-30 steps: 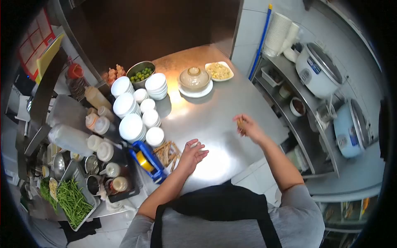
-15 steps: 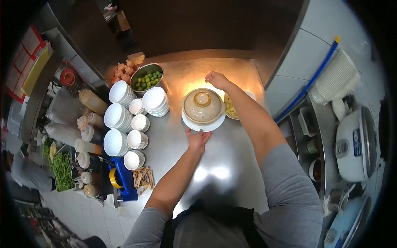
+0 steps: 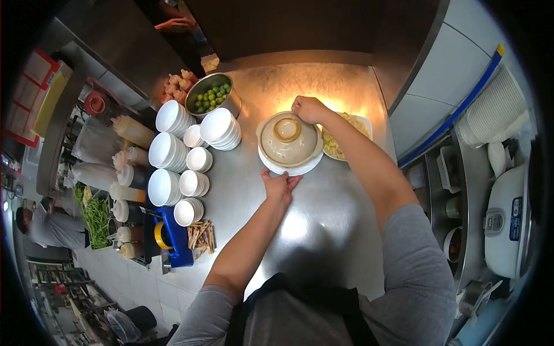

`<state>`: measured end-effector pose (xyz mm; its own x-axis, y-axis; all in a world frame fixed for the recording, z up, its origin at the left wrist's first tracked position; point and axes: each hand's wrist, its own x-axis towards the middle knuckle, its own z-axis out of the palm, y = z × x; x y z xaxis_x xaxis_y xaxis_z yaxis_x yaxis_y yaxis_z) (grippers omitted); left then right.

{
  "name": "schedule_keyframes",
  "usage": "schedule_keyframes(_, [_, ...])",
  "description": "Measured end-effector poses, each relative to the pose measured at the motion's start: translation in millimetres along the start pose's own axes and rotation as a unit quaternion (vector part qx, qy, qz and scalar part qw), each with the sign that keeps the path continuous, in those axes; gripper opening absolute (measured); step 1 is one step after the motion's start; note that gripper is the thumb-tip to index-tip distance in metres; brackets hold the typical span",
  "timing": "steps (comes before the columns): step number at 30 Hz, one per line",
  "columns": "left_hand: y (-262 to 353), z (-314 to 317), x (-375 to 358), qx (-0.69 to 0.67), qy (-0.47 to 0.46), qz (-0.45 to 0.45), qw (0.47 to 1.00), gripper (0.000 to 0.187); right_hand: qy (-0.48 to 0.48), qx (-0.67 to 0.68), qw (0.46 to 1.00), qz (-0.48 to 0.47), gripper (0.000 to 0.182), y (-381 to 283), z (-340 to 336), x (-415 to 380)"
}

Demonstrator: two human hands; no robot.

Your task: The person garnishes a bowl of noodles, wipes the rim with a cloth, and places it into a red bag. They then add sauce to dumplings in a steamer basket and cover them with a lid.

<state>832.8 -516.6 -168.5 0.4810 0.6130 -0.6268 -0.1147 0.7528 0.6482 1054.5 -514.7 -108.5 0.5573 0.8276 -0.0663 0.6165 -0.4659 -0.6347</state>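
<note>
A lidded clay pot with a tan ringed knob sits on a white plate on the steel counter. My left hand is at the plate's near edge, its fingers apart and partly under the rim. At the pot's far right side is my right hand, closed with fingertips bunched near the lid's edge; whatever lies between them is too small to name. Just right of the pot, partly behind my right forearm, a white dish holds yellowish food.
Stacks of white bowls line the counter's left, with a metal pot of green limes behind. Sauce bottles and a blue tape dispenser stand further left. At right is a rice cooker. A co-worker is at far left.
The view has shifted. My right hand has come down from beyond the pot to the lid's far right edge. My left hand stays at the plate's near edge.
</note>
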Motion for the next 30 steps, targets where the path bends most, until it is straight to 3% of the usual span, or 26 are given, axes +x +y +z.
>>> schedule_keyframes(3, [-1.0,-0.5,1.5,0.007,-0.002,0.002,1.0,0.056,-0.004,-0.001,1.0,-0.016,0.029,6.8,0.1,-0.1])
schedule_keyframes(6, [8.0,-5.7,3.5,0.033,-0.009,-0.001,0.999,0.055,0.105,0.032,0.993,-0.036,0.033,16.6,-7.5,8.0])
schedule_keyframes(9, [27.8,-18.5,10.5,0.082,-0.011,-0.013,0.996,0.05,0.215,0.038,0.973,0.07,0.029,25.0,-9.7,21.5])
schedule_keyframes(12, [40.8,-31.1,16.0,0.107,-0.002,-0.006,0.994,0.039,0.096,0.116,0.985,0.087,0.027,38.0,-14.5,36.7])
schedule_keyframes(14, [39.9,-41.0,17.5,0.097,-0.025,0.002,0.995,0.036,0.048,0.047,0.998,0.012,0.026,44.9,-19.0,35.0])
schedule_keyframes(18, [25.7,-46.3,2.4,0.043,-0.08,-0.038,0.995,0.034,0.061,-0.113,0.991,-0.031,0.027,54.0,-24.5,38.1])
schedule_keyframes(21, [19.1,-30.5,-21.7,0.02,-0.085,-0.061,0.994,0.037,0.042,-0.032,0.996,0.072,0.025,52.8,-24.8,42.6])
schedule_keyframes(23, [19.8,-21.3,-31.7,0.001,-0.064,-0.059,0.996,0.037,0.046,0.223,0.954,0.196,0.026,51.8,-20.4,36.3])
schedule_keyframes(25, [19.5,-20.4,-33.0,-0.023,-0.08,-0.061,0.995,0.034,-0.049,0.071,0.977,0.195,0.03,63.3,-1.9,54.8])
schedule_keyframes(26, [17.7,-19.5,-29.6,-0.035,-0.086,-0.059,0.994,0.032,-0.037,-0.035,0.988,0.145,0.035,60.5,-1.0,52.6])
schedule_keyframes(28, [14.9,-22.8,-14.2,-0.069,-0.092,-0.046,0.992,0.027,-0.001,-0.073,0.993,0.088,0.038,37.8,-17.9,35.7])
schedule_keyframes(29, [11.4,-25.8,-5.1,-0.062,-0.114,-0.046,0.991,0.025,0.048,0.033,0.992,0.116,0.048,47.6,-15.2,38.9])
schedule_keyframes(30, [9.2,-29.0,5.7,-0.062,-0.128,-0.034,0.989,0.022,0.214,0.041,0.975,0.034,0.039,59.3,-10.6,37.5])
